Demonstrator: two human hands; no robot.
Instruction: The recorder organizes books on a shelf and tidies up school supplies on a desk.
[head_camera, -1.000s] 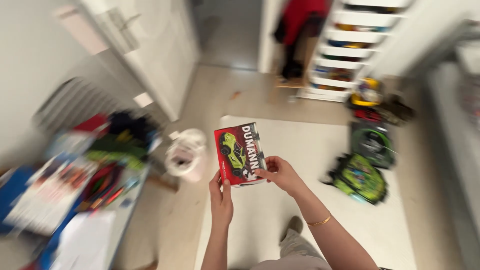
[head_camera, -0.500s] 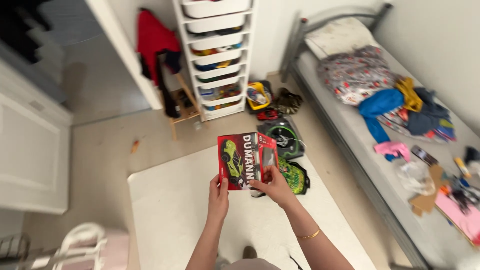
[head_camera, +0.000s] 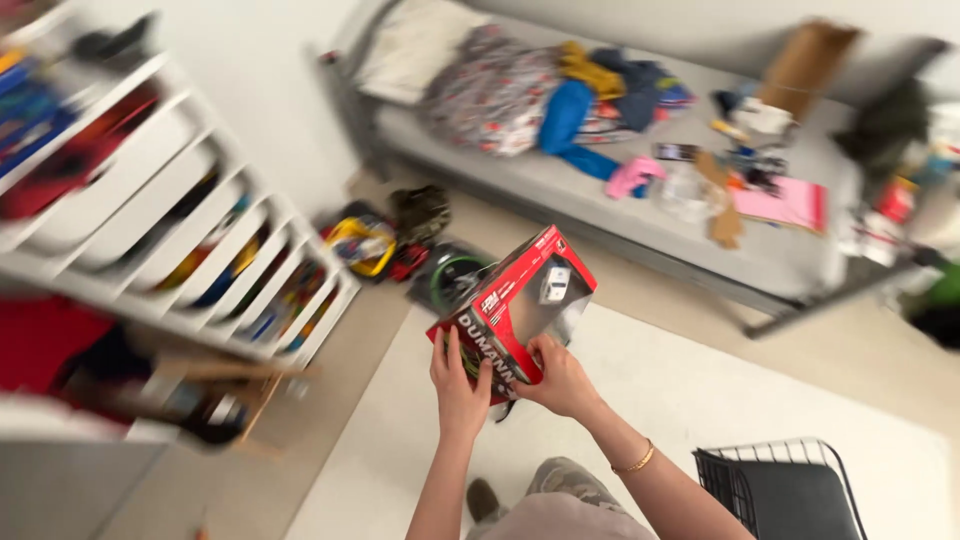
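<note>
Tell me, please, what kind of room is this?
Probably a child's bedroom: a bed strewn with clothes, a white shelf unit of toy bins, and both hands, left and right, holding a red toy-car box.

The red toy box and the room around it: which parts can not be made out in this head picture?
- red toy box: lower face hidden by left hand and right hand.
- Contents behind its clear window: too small.
- white shelf unit: motion blur, bins unreadable.
- Small things on the bed: blurred.
- black wire basket: cut off by bottom edge.
</note>
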